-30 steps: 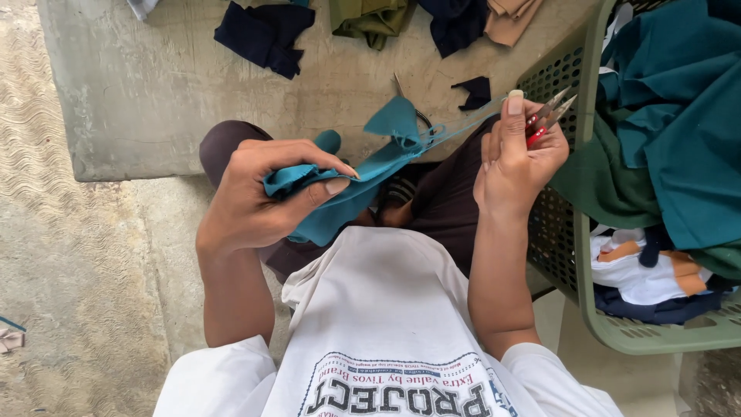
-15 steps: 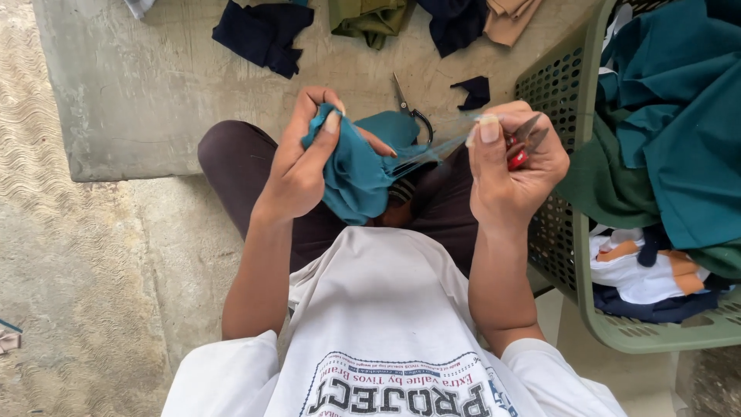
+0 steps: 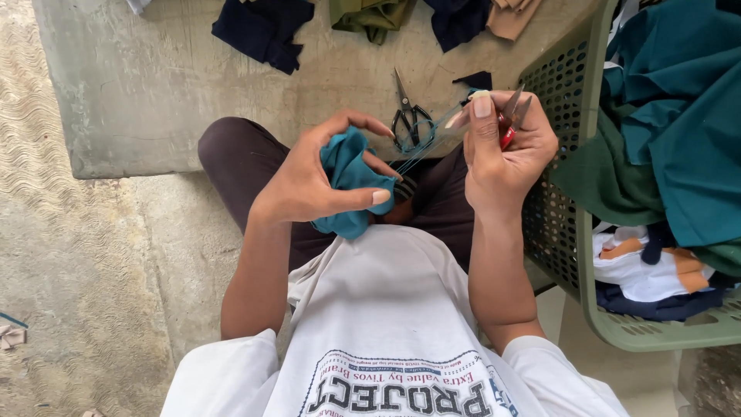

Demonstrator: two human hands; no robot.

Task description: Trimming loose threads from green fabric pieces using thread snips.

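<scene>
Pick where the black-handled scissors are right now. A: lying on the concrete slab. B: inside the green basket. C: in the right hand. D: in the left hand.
A: the black-handled scissors lie on the concrete slab, beyond the left hand bunching teal cloth, while the right hand holds small red-handled snips.

Left hand (image 3: pixel 309 181) bunches teal cloth (image 3: pixel 349 179); right hand (image 3: pixel 505 150) grips red-handled snips (image 3: pixel 509 123).

This looks like a small sewing work spot on a bare grey concrete floor (image 3: pixel 154 93). Dark cloth scraps (image 3: pixel 262 31) lie at the top, black metal scissors (image 3: pixel 409 116) in the middle, and a green plastic basket (image 3: pixel 587 232) of clothes stands at the right.
</scene>
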